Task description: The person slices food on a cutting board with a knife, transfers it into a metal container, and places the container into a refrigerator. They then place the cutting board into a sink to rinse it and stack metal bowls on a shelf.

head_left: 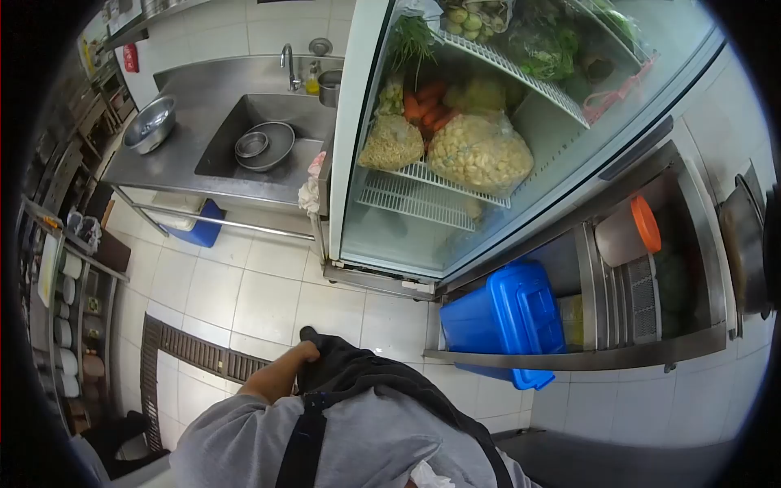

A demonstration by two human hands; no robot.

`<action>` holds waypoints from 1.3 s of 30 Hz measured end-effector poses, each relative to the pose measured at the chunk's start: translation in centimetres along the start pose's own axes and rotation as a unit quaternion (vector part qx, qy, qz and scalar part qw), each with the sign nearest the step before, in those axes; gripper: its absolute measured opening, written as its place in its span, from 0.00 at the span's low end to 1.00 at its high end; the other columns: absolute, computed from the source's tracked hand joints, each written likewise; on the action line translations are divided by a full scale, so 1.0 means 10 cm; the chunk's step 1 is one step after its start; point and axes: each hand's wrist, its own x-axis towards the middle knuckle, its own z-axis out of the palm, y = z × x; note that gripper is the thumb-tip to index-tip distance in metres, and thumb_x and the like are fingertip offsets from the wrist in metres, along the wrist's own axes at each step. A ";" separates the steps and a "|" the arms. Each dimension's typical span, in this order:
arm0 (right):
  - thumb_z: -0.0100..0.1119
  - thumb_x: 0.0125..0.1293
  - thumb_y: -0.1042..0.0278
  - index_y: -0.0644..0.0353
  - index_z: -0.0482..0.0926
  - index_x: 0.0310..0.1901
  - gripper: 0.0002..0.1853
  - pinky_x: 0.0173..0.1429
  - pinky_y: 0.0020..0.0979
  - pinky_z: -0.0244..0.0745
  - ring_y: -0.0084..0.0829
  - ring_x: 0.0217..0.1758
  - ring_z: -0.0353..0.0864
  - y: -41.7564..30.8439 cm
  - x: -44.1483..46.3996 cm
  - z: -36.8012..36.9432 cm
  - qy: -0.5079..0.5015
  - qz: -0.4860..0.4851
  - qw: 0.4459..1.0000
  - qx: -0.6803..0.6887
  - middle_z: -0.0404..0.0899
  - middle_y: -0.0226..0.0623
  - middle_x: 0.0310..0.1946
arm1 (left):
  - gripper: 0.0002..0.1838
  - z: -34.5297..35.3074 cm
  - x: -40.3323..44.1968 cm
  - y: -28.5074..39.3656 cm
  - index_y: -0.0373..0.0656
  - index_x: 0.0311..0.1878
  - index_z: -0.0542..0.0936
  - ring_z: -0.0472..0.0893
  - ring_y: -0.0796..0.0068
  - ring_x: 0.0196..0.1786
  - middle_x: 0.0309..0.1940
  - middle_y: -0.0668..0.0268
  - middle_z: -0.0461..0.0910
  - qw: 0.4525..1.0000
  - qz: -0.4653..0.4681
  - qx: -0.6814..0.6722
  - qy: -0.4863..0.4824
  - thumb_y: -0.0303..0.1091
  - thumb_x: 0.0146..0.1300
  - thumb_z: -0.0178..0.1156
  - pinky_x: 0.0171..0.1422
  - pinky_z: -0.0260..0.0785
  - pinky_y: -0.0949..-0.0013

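My left hand (307,351) rests against the edge of the dark apron (350,372) at the bottom centre. Its fingers are mostly hidden by the dark cloth, so what they hold, if anything, does not show. My right hand is outside the view. Ahead stands a glass-fronted fridge with white wire shelves (419,201). On them lie orange carrots (425,106), a large bag of pale pieces (478,152), a smaller pale bag (391,142) and leafy greens (543,50).
A steel sink (221,138) with bowls (272,146) is at the upper left. To the right are a blue lidded bin (525,309) and an orange-lidded container (622,236) in a steel frame. Shelving (58,305) lines the far left. A grate (191,348) crosses the tiled floor.
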 end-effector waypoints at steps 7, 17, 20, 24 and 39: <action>0.65 0.60 0.58 0.62 0.83 0.44 0.17 0.50 0.46 0.76 0.54 0.46 0.81 -0.73 0.41 0.15 0.099 -0.025 0.994 0.024 0.82 0.55 0.40 | 0.14 -0.48 0.55 -1.04 0.37 0.41 0.84 0.83 0.48 0.46 0.43 0.48 0.83 0.965 -0.104 -0.163 0.175 0.32 0.57 0.54 0.48 0.76 0.55; 0.55 0.67 0.50 0.61 0.82 0.49 0.21 0.58 0.44 0.73 0.53 0.50 0.80 -2.70 0.67 0.61 -0.110 -0.216 0.968 0.059 0.82 0.52 0.45 | 0.16 -0.94 -1.16 -1.13 0.37 0.41 0.80 0.79 0.42 0.45 0.39 0.42 0.80 0.869 -0.020 -0.337 0.361 0.37 0.55 0.50 0.52 0.71 0.55; 0.53 0.68 0.50 0.60 0.83 0.47 0.21 0.56 0.44 0.74 0.50 0.49 0.81 -2.81 0.84 0.83 -0.248 -0.279 0.928 -0.013 0.83 0.49 0.44 | 0.21 -0.49 -1.62 -1.53 0.34 0.35 0.81 0.81 0.46 0.44 0.36 0.45 0.81 0.828 -0.207 -0.438 0.281 0.47 0.57 0.52 0.48 0.72 0.53; 0.51 0.69 0.48 0.58 0.84 0.46 0.22 0.56 0.43 0.74 0.48 0.49 0.81 -3.22 1.16 0.85 -0.337 -0.340 0.869 -0.125 0.83 0.47 0.42 | 0.17 1.52 -2.25 -2.39 0.40 0.32 0.82 0.85 0.55 0.37 0.27 0.54 0.83 0.907 -0.257 -0.225 0.246 0.46 0.55 0.58 0.42 0.76 0.54; 0.54 0.66 0.50 0.64 0.84 0.40 0.22 0.50 0.49 0.73 0.54 0.42 0.81 -5.38 2.56 2.07 -0.392 -0.527 0.713 -0.245 0.82 0.55 0.36 | 0.10 2.09 -2.95 -1.09 0.44 0.32 0.84 0.83 0.58 0.28 0.29 0.59 0.84 0.690 -0.383 -0.600 0.132 0.37 0.47 0.63 0.34 0.77 0.57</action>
